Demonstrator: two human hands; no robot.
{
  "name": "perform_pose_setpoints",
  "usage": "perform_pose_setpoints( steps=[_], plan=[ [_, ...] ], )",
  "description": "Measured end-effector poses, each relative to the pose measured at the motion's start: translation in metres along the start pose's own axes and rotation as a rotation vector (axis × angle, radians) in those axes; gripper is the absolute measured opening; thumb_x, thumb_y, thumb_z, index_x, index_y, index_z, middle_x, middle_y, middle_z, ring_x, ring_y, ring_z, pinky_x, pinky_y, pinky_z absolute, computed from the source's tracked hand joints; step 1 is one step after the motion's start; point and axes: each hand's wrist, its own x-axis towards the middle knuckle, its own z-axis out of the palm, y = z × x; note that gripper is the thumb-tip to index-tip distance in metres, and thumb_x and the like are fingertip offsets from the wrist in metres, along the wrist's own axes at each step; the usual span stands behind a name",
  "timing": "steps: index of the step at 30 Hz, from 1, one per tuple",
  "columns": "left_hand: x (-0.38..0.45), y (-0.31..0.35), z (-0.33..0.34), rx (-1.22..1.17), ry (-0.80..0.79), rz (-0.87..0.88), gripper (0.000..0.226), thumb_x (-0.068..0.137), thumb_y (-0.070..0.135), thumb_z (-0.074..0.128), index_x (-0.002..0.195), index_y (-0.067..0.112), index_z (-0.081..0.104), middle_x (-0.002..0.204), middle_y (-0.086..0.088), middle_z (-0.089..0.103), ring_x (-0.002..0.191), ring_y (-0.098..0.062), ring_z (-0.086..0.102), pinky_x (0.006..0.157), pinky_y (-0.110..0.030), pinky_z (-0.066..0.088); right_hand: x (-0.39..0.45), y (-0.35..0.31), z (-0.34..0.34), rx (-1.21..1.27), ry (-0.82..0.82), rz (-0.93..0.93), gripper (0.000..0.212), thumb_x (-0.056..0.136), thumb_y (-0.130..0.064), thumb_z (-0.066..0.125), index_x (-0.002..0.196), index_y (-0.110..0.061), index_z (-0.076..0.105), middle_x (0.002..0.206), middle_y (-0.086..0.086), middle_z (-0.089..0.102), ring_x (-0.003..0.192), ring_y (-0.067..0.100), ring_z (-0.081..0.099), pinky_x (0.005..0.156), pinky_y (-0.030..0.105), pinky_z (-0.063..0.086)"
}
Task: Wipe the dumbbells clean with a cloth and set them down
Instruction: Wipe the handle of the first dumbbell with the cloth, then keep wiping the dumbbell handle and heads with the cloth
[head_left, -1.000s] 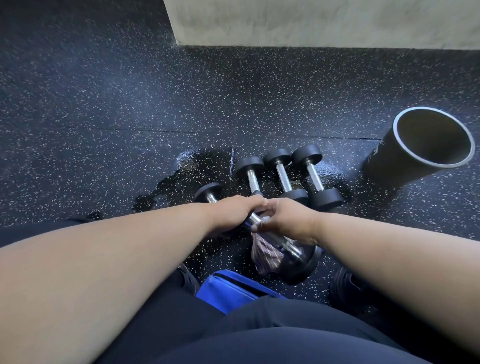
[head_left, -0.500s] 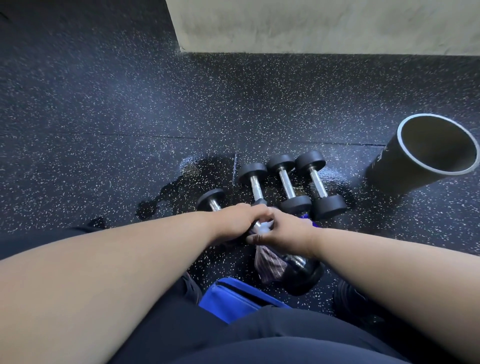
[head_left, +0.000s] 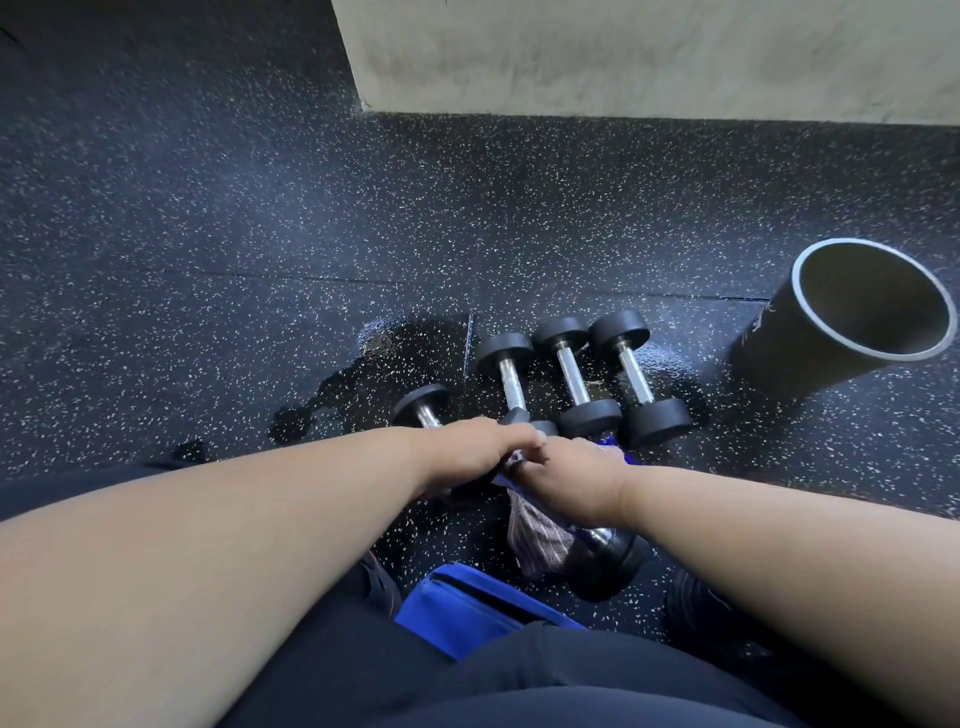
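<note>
While left hand grips the dumbbell, right hand pinches cloth.

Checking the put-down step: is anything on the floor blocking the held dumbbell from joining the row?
Nothing visible does. The held dumbbell is gripped by both hands, and the floor left of the three dumbbells shows only a wet patch.

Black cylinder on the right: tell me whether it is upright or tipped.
Upright, it seems: the black cylinder rests on the floor with its open mouth facing up.
</note>
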Motion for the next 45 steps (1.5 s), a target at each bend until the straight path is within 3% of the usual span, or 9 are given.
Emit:
perform_pose_setpoints(
  steps=[4,6,12,17,21,24,29,34,45],
  plan=[
    [-0.003,0.001,-0.003,-0.005,-0.030,-0.078,0.046,0.093,0.072,0.063,0.102,0.028,0.066,0.089,0.000,0.058,0.061,-0.014,0.041,0.058,-0.028,0.029,0.004,0.021,0.002,0.070,-0.059,-0.050,0.033,0.109,-0.013,0.044,0.134,-0.006,0.065,0.136,0.014,0.062,0.122,0.032,0.055,0.080,0.023,0.037],
    [-0.004,0.003,-0.004,-0.009,-0.033,-0.109,0.041,0.094,0.070,0.062,0.097,0.029,0.065,0.077,0.002,0.054,0.059,-0.013,0.037,0.058,-0.028,0.028,0.006,0.031,0.007,0.224,-0.029,-0.052,0.031,0.105,-0.010,0.047,0.125,-0.005,0.070,0.123,0.015,0.067,0.110,0.027,0.059,0.093,0.032,0.043],
    [-0.009,0.008,-0.003,-0.078,-0.067,-0.213,0.036,0.100,0.047,0.054,0.074,0.022,0.051,0.050,0.007,0.052,0.049,-0.015,0.038,0.054,-0.024,0.028,0.011,0.033,0.008,0.512,0.134,-0.134,0.032,0.089,-0.034,0.054,0.079,-0.008,0.069,0.077,0.011,0.067,0.074,0.012,0.055,0.077,0.044,0.049],
    [-0.010,0.005,-0.005,-0.154,-0.155,-0.250,0.027,0.070,0.046,0.061,0.080,0.021,0.055,0.075,-0.004,0.057,0.065,-0.020,0.049,0.066,-0.031,0.040,0.016,0.028,0.015,0.320,0.116,-0.050,0.028,0.101,-0.035,0.057,0.076,-0.035,0.070,0.067,-0.006,0.069,0.063,0.011,0.058,0.070,0.040,0.053],
    [-0.006,0.002,-0.007,-0.086,-0.150,-0.238,0.036,0.060,0.048,0.068,0.076,0.021,0.049,0.071,-0.005,0.044,0.057,-0.017,0.039,0.059,-0.030,0.030,0.017,0.024,0.015,0.236,0.131,-0.034,0.037,0.094,-0.060,0.065,0.088,-0.025,0.075,0.073,-0.009,0.073,0.071,0.013,0.066,0.074,0.033,0.055],
    [-0.002,-0.001,-0.007,-0.035,-0.166,-0.201,0.028,0.066,0.041,0.070,0.075,0.023,0.049,0.071,-0.007,0.042,0.051,-0.016,0.035,0.054,-0.026,0.025,0.020,0.026,0.013,0.191,0.078,0.007,0.035,0.095,-0.053,0.065,0.078,-0.023,0.071,0.063,-0.011,0.065,0.063,0.009,0.056,0.066,0.031,0.049],
    [-0.003,-0.005,-0.007,-0.060,-0.148,-0.176,0.039,0.068,0.017,0.073,0.102,0.018,0.053,0.084,-0.014,0.055,0.061,-0.023,0.053,0.057,-0.029,0.040,0.030,0.047,0.011,0.698,-0.105,0.141,0.022,0.100,-0.017,0.065,0.083,-0.011,0.078,0.066,-0.004,0.064,0.062,0.011,0.053,0.063,0.025,0.045],
    [-0.002,-0.008,-0.012,-0.019,-0.123,-0.191,0.021,0.074,0.009,0.067,0.087,0.015,0.053,0.081,-0.015,0.051,0.062,-0.024,0.049,0.065,-0.039,0.042,0.035,0.059,0.003,0.800,-0.098,0.255,0.022,0.103,-0.023,0.058,0.098,-0.008,0.074,0.081,0.003,0.076,0.073,0.018,0.070,0.076,0.033,0.052],
    [-0.003,-0.016,-0.013,0.356,0.090,-0.110,0.021,0.089,0.014,0.068,0.108,0.005,0.071,0.099,-0.014,0.074,0.081,-0.029,0.066,0.071,-0.042,0.053,0.041,0.070,-0.011,1.141,0.002,0.324,0.024,0.086,-0.007,0.048,0.106,0.001,0.060,0.093,0.022,0.065,0.074,0.033,0.069,0.072,0.040,0.056]
  ],
)
